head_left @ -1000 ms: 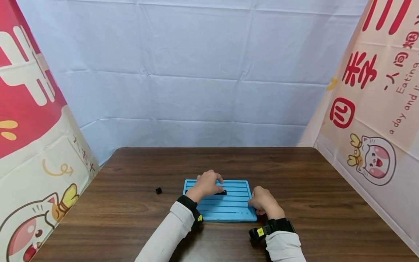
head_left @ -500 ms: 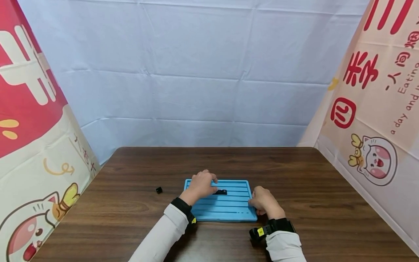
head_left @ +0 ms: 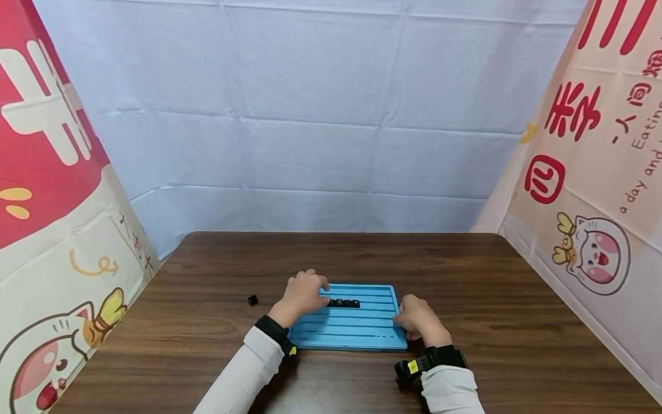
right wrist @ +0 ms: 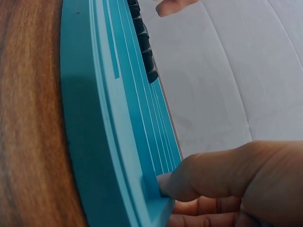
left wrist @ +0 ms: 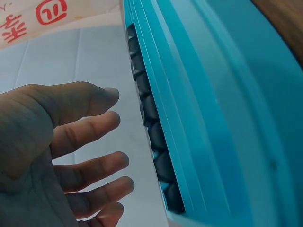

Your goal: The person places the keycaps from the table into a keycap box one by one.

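Observation:
A blue ridged tray (head_left: 357, 332) lies on the table. Along one of its grooves stands a row of several black keycaps (head_left: 343, 303), seen close up in the left wrist view as a line of dark keycaps (left wrist: 150, 109). My left hand (head_left: 301, 293) hovers over the tray's left part, fingers loosely bent and apart, with nothing between thumb and fingertips; it hides the row's left end in the head view. At the right edge of the tray, my right hand (head_left: 418, 318) pinches the rim, the thumb (right wrist: 182, 182) on the inner side and the fingers outside.
A single black keycap (head_left: 252, 300) sits on the brown wooden table (head_left: 207, 345), left of the tray. A pale cloth (head_left: 310, 144) hangs behind the table, with printed cloths at both sides.
My left hand has moved leftward along the row, uncovering more of the black keycaps. The right hand and the tray stay where they were.

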Demonstrator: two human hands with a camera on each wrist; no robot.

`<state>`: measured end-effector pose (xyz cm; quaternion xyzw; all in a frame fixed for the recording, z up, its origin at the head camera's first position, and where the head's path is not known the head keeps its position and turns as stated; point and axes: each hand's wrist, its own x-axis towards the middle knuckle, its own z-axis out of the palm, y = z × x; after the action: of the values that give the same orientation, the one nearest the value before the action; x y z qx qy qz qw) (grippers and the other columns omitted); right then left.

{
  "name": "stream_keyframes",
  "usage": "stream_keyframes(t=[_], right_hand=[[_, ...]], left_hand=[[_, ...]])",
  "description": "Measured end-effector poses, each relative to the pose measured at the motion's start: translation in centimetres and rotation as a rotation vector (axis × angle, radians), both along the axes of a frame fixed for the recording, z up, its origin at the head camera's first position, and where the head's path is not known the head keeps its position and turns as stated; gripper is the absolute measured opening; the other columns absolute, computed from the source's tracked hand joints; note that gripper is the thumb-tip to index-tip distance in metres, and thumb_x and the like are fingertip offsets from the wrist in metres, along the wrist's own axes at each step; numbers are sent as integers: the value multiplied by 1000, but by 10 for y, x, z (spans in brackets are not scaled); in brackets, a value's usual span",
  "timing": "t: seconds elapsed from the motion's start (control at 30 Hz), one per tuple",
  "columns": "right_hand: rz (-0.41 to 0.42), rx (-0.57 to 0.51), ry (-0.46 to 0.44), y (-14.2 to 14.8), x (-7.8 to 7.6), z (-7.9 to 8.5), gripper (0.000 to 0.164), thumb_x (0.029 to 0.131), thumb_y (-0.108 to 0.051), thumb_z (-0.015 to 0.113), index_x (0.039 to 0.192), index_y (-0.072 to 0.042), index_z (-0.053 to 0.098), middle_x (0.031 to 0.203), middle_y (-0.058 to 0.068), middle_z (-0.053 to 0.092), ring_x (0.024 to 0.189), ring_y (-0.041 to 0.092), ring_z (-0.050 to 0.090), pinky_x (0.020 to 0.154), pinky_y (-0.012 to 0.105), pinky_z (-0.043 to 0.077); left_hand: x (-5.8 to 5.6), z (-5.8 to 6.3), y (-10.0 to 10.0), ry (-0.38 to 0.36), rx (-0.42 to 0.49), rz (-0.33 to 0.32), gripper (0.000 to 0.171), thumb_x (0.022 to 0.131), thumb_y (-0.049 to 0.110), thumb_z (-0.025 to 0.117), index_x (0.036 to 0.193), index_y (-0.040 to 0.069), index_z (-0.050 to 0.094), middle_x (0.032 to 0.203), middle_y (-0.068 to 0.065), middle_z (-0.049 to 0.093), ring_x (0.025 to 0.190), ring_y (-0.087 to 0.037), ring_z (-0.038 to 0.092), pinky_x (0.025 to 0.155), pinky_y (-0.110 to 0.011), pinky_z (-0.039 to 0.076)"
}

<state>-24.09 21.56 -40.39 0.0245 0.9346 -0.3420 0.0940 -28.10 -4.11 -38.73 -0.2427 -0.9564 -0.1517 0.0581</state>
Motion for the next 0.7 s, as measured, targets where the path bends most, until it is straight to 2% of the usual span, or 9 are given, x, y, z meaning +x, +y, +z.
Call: stream_keyframes(t=[0.23,0.5,0.7], right_hand=[[4,6,7,0,0,0,35,83,0,60,56,-9,40,50,5,41,43,19,52,42,29,46],[3,2,1,0,0,0,32,83,1,60,58,-7,41,51,7,43,44,20,53,43,30,46],[1,3,-4,0,0,0,30,82,1,60,60,-6,42,53,9,45,44,20,54,44,30,47]], left_hand=[[1,1,-13,-6,14,13,19,82,19,71,100,12,70,102,-10,57,92,-34,52,69,-45,39],[3,6,-29,-62,16,77,19,82,17,71,100,12,70,104,-11,57,94,-34,52,73,-48,40],[4,4,-38,-106,8,116,17,82,15,71,99,13,70,105,-11,56,96,-35,51,74,-49,40]])
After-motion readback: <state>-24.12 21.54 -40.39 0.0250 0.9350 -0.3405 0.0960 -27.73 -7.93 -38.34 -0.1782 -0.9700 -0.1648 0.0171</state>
